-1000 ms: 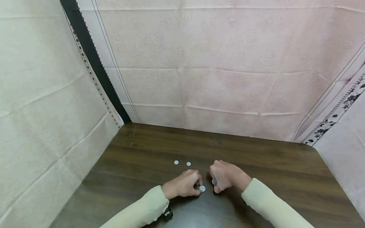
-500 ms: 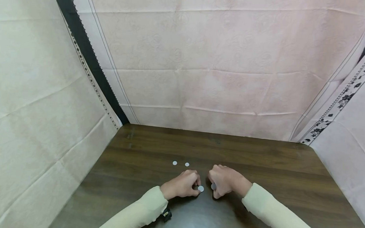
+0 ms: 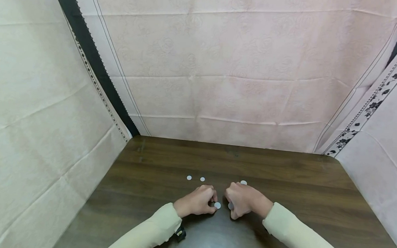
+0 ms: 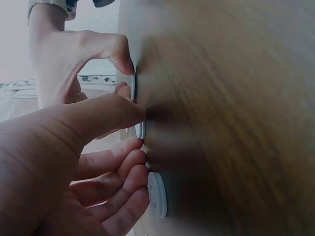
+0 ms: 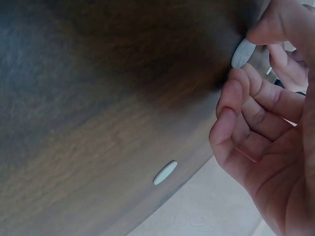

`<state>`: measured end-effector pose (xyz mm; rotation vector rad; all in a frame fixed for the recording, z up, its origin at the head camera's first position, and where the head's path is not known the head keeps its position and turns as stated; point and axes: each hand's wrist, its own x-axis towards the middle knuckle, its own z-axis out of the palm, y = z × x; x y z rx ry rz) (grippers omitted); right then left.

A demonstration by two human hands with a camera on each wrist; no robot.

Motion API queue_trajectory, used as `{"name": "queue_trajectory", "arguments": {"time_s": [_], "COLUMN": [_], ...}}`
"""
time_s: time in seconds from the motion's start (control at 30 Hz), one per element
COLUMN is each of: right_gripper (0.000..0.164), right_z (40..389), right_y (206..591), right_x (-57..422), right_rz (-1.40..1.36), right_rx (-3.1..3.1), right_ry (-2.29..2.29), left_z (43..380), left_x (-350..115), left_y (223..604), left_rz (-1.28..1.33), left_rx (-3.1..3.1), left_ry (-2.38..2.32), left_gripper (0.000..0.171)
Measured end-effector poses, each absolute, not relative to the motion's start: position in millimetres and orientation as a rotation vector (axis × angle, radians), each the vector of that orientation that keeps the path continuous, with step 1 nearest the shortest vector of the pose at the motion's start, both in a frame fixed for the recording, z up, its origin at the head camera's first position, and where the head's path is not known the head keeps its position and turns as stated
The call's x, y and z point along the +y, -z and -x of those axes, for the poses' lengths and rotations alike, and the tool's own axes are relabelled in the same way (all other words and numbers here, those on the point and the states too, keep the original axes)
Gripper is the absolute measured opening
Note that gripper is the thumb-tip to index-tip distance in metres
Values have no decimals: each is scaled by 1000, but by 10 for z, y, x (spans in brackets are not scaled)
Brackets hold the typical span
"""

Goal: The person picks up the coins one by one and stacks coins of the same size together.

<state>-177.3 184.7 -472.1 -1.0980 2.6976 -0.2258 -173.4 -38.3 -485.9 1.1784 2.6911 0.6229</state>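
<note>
My left hand (image 3: 198,202) pinches a small white disc (image 3: 217,205) between thumb and index finger, down at the brown tabletop. In the left wrist view this disc (image 4: 141,131) shows on edge between the fingertips, and a thicker-looking white disc (image 4: 157,194) stands close by the other fingers. Just to the right, my right hand (image 3: 246,199) holds another white disc (image 3: 230,205) between thumb and index finger. The right wrist view shows that disc (image 5: 244,53) at the wood, the remaining fingers curled beside it. A narrow gap separates the two held discs.
Two more white discs, a left one (image 3: 189,177) and a right one (image 3: 202,179), lie beyond my left hand. One further disc (image 3: 244,182) peeks out behind my right hand. Pale cloth (image 3: 225,103) hangs along the back and both sides of the wooden table (image 3: 143,195).
My right hand has slid its disc nearer to me, level with the left one, and a disc behind it has come into view. The left hand has hardly moved; the head view shifted slightly.
</note>
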Motion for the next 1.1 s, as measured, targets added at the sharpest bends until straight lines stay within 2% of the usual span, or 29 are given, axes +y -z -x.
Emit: {"name": "queue_trajectory", "arguments": {"time_s": [0.47, 0.73, 1.1], "right_gripper": [47, 19, 12], "right_z": [1754, 1761, 1774], "right_y": [4686, 4678, 4714], "right_x": [1886, 1974, 2060], "right_rz": [1114, 1092, 1040], "right_rx": [2703, 2644, 2597], "right_ry": [275, 444, 592], "left_z": [1723, 1729, 1741], "left_x": [-379, -357, -281], "left_y": [4852, 4845, 4811], "left_rz": [-1166, -1181, -1244], "left_rx": [2711, 2741, 2742], "left_ry": [-562, -487, -438], "left_gripper": [16, 20, 24]}}
